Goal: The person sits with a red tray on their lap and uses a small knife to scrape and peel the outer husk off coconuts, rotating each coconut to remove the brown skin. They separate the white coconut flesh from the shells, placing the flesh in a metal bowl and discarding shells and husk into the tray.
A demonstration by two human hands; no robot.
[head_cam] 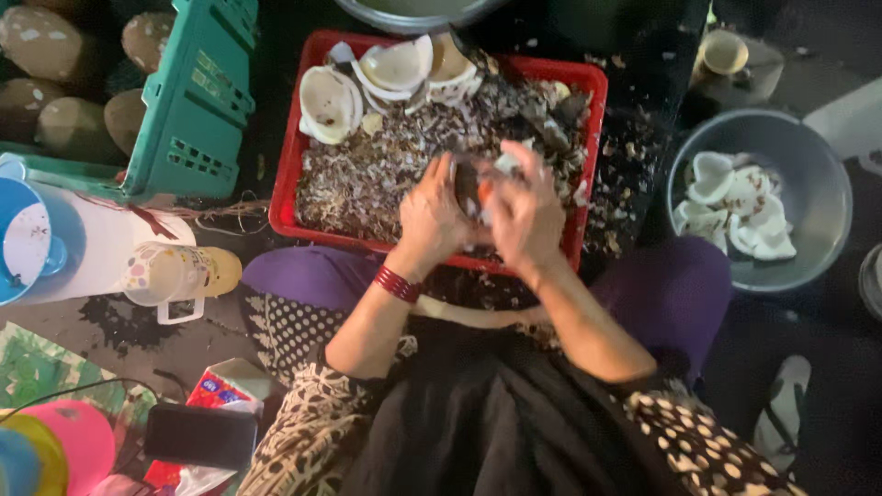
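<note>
A coconut piece [469, 188], dark-skinned with white flesh showing, sits between both hands over the red tray [595, 92]. The left hand [430, 216] cups it, fingers curled around its side; the right hand [525, 213] closes over its top, perhaps on a small tool, too hidden to tell. Brown shavings [367, 174] fill the tray, judging much peeling done. White peeled pieces [735, 207] lie in the grey basin [818, 184]; unpeeled halves [386, 78] wait at the tray's far end.

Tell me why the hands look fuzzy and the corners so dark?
In the head view, both the left hand and right hand are smeared by motion blur, so the piece they grip is hard to make out; light falls on the red tray, while the floor near the grey bowl sinks into shadow.
</note>
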